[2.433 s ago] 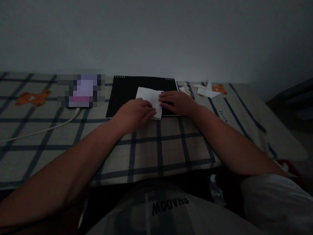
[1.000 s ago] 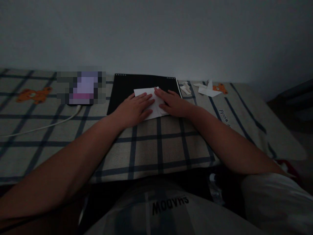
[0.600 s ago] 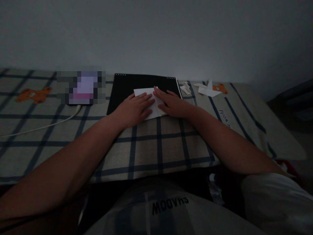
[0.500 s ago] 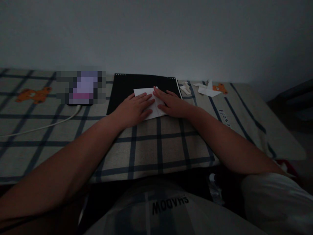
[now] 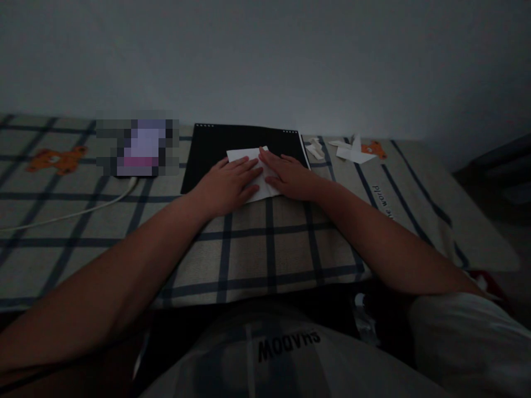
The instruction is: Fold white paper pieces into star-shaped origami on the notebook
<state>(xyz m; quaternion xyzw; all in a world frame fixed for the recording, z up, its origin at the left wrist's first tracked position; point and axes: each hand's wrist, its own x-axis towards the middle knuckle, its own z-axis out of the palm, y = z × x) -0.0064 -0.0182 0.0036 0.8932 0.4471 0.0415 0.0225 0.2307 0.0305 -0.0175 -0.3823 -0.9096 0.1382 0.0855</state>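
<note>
Two flat, unclenched hands, left hand point(image 5: 226, 185) and right hand point(image 5: 292, 177), half-hide one white folded paper point(image 5: 249, 154); at 2 o'clock, dim paper scraps point(image 5: 350, 153), uncountable.

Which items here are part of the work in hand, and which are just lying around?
In use:
- paper, pressed flat under both hands
- left hand
- right hand
- black board beneath the paper

Lying about:
- folded paper piece, far right
- paper scraps
- white cable
- blurred device
- checked cloth
</note>
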